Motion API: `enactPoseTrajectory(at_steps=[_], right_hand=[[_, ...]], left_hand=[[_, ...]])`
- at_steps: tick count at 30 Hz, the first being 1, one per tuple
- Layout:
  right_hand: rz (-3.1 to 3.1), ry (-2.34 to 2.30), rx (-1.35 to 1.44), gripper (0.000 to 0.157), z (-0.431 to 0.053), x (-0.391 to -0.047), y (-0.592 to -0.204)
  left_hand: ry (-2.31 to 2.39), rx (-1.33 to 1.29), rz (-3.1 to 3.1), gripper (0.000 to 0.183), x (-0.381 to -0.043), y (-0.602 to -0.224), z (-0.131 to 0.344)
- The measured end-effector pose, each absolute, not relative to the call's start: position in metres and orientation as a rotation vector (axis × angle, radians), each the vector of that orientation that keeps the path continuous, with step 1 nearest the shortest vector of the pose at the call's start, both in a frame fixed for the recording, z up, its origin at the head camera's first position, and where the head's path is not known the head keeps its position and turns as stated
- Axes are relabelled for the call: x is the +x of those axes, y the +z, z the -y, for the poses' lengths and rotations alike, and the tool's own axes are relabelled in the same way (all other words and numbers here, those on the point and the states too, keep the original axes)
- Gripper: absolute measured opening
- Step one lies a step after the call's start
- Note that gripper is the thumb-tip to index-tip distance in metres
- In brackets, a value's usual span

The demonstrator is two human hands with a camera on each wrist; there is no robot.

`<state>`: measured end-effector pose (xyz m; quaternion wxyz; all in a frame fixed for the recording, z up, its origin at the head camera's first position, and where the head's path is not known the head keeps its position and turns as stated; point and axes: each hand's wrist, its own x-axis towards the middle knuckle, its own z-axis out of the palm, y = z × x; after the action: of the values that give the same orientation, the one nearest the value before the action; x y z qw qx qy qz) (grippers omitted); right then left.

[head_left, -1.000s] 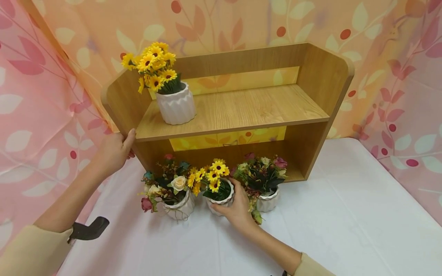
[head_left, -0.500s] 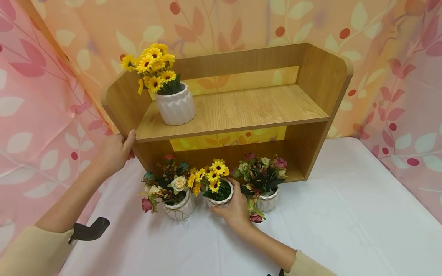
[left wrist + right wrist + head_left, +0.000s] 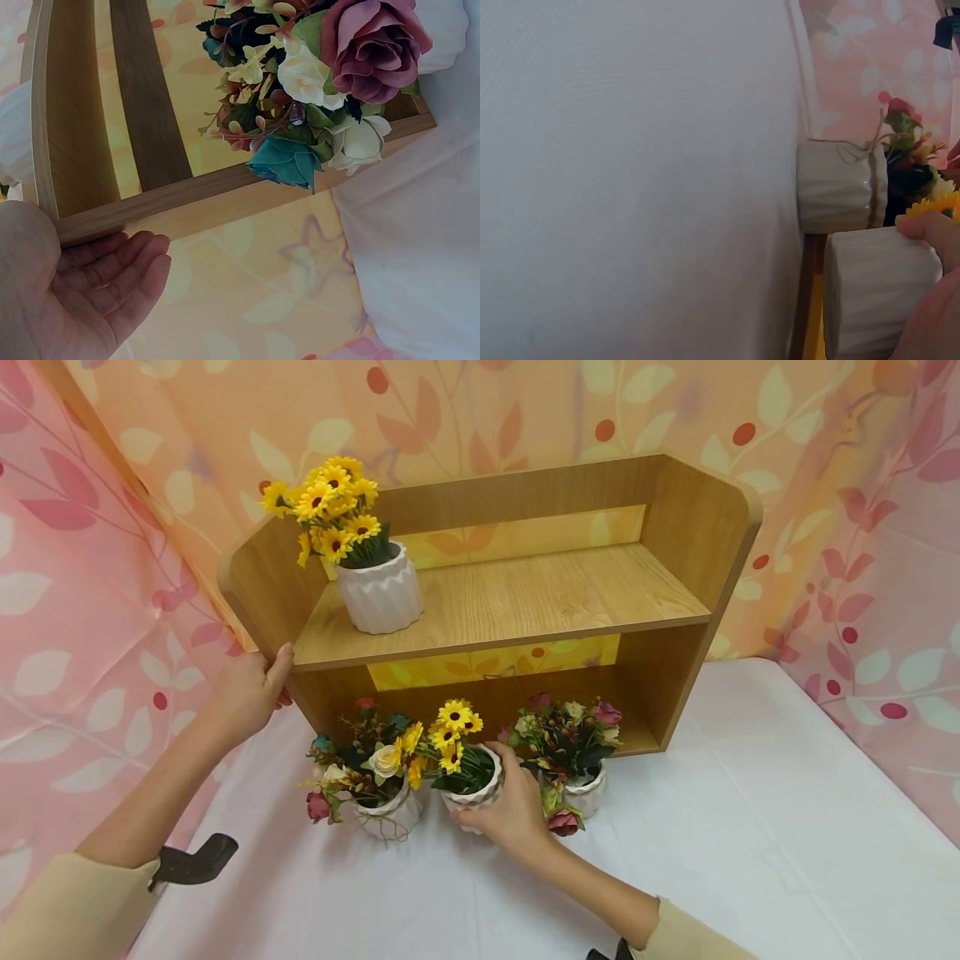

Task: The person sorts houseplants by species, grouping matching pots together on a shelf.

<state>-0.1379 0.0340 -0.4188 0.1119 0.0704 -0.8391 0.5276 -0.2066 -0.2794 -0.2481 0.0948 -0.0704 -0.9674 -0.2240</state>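
Note:
My right hand (image 3: 516, 810) grips a small white flowerpot (image 3: 463, 803) of yellow artificial sunflowers (image 3: 452, 733), thumb at the front and fingers round its right side. That pot leans a little left; in the right wrist view its white side (image 3: 877, 292) stands off the tablecloth. With my left hand (image 3: 243, 693) I hold the left side panel of a two-tier wooden shelf (image 3: 525, 602). The thumb lies at the panel's front edge; the fingers (image 3: 127, 274) rest along its outer face. Another white pot (image 3: 381, 597) of sunflowers stands on the upper tier, at the left.
A pot of mixed roses (image 3: 388, 814) with twine round it stands left of the held one. A second rose pot (image 3: 587, 789) is to its right. All stand before the lower tier on a white tablecloth (image 3: 750, 827). Floral curtains (image 3: 480, 410) hang behind.
My right hand has tilted the held flowerpot slightly left, its blooms swinging toward the left rose pot. A dark pink rose has come into sight by the right wrist. The left hand stays put.

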Motion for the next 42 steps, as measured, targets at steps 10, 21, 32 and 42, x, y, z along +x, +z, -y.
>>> enactPoseTrajectory(at_steps=[10,21,32,42], right_hand=[[2.513,1.490,0.289,0.094,-0.038,-0.128,-0.392],[2.553,1.519,0.365,0.095,-0.045,-0.121,-0.367],[2.556,1.556,0.415,0.093,-0.051,-0.118,-0.338],[2.581,1.548,0.447,0.095,-0.058,-0.116,-0.313]], left_hand=[[-0.669,-0.220,2.868,0.067,-0.208,-0.249,0.280],[-0.674,-0.194,2.890,0.069,-0.207,-0.248,0.281],[-0.673,-0.202,2.893,0.068,-0.209,-0.248,0.280],[-0.687,-0.200,2.903,0.070,-0.207,-0.247,0.280]])
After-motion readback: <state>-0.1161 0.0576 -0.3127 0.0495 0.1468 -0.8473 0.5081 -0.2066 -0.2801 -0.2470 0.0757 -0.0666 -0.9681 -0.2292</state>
